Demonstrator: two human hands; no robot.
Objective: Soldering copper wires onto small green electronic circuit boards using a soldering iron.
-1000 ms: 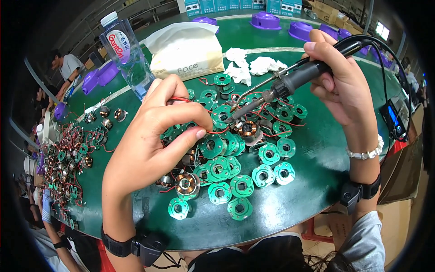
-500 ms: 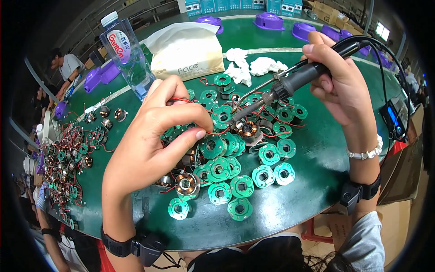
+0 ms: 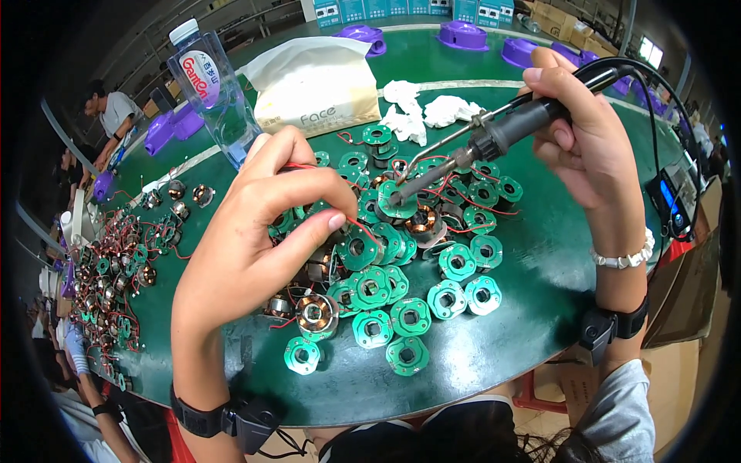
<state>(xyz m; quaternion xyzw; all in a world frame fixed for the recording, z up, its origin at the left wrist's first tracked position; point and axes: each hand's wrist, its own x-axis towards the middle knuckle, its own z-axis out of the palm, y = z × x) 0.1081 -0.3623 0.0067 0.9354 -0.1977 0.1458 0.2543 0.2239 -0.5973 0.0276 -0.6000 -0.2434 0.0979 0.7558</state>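
My left hand is closed in a pinch on a thin red wire, whose lower end slants down over the green circuit boards. In my right hand is a black soldering iron with a thin metal feed tube running alongside it. The iron's dark tip rests at or just above a green round board, right of my left fingertips. Contact cannot be made out. Around it stand several small motors with green boards on top, and a copper-wound motor coil shows beside the tip.
A heap of small motors with red wires lies at the left. Behind my hands are a water bottle, a tissue pack and crumpled tissues. Purple housings line the back. A blue-lit control unit stands right.
My left hand has shifted slightly left, and the red wire's end has come away from the iron's tip. The iron has moved slightly up and right.
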